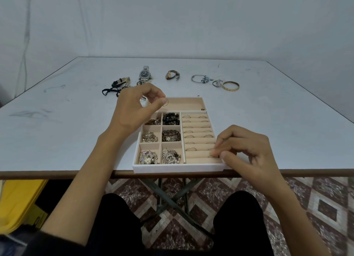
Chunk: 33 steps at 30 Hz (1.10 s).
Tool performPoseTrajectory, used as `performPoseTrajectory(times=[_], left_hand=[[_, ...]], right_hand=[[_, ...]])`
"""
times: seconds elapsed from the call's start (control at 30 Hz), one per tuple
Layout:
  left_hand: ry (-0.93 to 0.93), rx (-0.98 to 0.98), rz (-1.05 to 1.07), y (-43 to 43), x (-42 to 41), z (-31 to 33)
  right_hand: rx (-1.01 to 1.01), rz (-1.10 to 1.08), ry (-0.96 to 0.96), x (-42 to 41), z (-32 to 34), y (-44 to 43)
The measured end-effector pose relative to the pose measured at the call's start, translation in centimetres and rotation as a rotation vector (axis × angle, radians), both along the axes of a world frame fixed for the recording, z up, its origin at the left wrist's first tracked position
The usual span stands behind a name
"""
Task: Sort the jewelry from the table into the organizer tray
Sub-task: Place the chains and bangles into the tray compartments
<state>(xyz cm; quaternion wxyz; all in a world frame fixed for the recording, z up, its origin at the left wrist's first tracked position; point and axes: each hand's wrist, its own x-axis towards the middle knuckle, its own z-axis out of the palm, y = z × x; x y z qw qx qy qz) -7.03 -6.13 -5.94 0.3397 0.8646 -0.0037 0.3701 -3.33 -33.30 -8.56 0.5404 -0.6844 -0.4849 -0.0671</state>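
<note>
The left hand point(134, 110) covers the organizer tray's point(180, 168) corner at 11 o'clock and part of the compartment below it. Its grip is narrow: thumb and forefinger pinch a thin ring point(166, 102) above the tray's long far compartment.

The right hand point(247, 150) hides the tray's corner at 4 o'clock. Its curled fingertips meet at a small ring point(211, 156) in the nearest ring rolls point(197, 140); whether this grip holds that ring cannot be told.

The black cord bracelets point(113, 90) at 10 o'clock are partly hidden behind the left hand. Other unsorted items lie at 12 to 1 o'clock: steel watch point(144, 74), brown-strap watch point(172, 75), gold bangle point(230, 86).

The tray's near rim lies along the desk point(57, 140) edge. Bare desk surface extends at 9 and 3 o'clock.
</note>
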Motion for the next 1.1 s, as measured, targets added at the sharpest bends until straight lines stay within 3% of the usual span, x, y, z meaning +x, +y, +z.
performPoseTrajectory(times=[0.1,0.23,0.43,0.57,0.8,1.0,1.1], left_hand=[[-0.003,0.002,-0.004,0.1,0.0,0.0],[-0.003,0.003,-0.003,0.1,0.0,0.0],[0.002,-0.014,-0.009,0.1,-0.1,0.0],[0.009,-0.017,-0.014,0.1,0.0,0.0],[0.014,-0.05,-0.042,-0.4,-0.2,0.4],[0.129,-0.194,-0.173,-2.9,-2.7,1.4],[0.179,-0.045,-0.28,-4.8,-4.2,1.6]], right_hand=[[0.01,-0.05,-0.004,0.1,0.2,0.0],[-0.08,-0.28,-0.013,0.5,0.0,0.3],[-0.596,-0.518,0.001,1.1,-0.1,1.6],[-0.912,-0.519,-0.044,1.5,0.3,2.0],[-1.08,-0.497,-0.063,1.7,1.0,1.4],[-1.034,-0.52,-0.088,1.5,0.7,1.5],[-1.014,-0.528,-0.083,1.6,0.6,1.5]])
